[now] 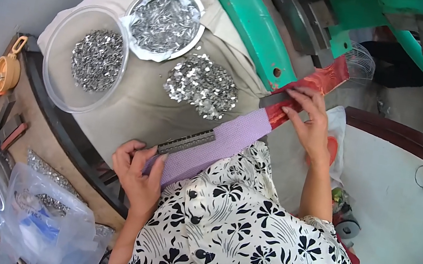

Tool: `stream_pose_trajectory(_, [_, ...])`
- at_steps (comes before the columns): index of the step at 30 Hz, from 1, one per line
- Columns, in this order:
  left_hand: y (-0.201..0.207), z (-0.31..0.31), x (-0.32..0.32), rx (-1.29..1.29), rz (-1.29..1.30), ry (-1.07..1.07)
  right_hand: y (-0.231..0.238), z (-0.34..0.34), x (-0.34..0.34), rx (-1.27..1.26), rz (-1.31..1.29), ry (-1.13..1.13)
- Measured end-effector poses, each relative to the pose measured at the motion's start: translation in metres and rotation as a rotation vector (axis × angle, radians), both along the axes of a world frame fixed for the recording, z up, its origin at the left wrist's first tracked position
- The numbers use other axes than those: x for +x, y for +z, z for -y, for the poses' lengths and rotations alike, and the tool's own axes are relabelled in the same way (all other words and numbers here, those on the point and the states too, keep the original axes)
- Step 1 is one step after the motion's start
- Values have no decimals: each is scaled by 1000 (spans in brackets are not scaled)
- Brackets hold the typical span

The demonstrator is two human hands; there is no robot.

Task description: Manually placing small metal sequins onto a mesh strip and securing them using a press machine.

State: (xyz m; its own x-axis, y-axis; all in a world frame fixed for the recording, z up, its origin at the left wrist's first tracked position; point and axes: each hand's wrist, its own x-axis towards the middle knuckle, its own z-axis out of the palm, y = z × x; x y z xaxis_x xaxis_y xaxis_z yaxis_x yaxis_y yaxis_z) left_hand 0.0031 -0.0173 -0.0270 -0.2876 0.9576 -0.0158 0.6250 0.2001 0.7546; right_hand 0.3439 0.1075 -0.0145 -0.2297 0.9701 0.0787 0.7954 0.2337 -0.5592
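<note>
A long flat bar wrapped in lilac textured cloth (233, 138) slants across my lap, its far right end covered in shiny red cloth (330, 76). A dark slotted strip (187, 142) lies along the upper edge of the lilac part. My left hand (139, 173) closes thumb and fingers round the lower left end, by the end of the strip. At the red part, my right hand (310, 118) grips the bar between thumb and fingers. Just beyond, small shiny metal pieces (203, 85) lie heaped on the beige cloth (135, 101).
A clear plastic tub (48, 66) and a metal bowl (199, 36) hold more small metal parts. A green machine frame (247, 25) stands at the upper right. Left are an orange tape reel (6, 74) and a plastic bag (53, 228) on a wooden surface (50, 146).
</note>
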Motion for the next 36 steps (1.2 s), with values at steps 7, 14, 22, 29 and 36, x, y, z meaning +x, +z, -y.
stream_pose_trajectory(7, [0,1,3,-23,-89,-10,0,-13,10,-38,35,79])
stream_pose_trajectory(14, [1,1,3,-48,-73,-6,17,21,-2,-54,-129,-76])
stream_pose_trajectory(22, [0,1,-4,5,26,-8,27,23,-68,-29,-160,189])
stream_pose_trajectory(29, [1,1,-5,-29,122,33,22,23,-112,-2,-127,402])
stream_pose_trajectory(36, [7,-5,-4,-39,59,2,17,23,-130,16,-108,496])
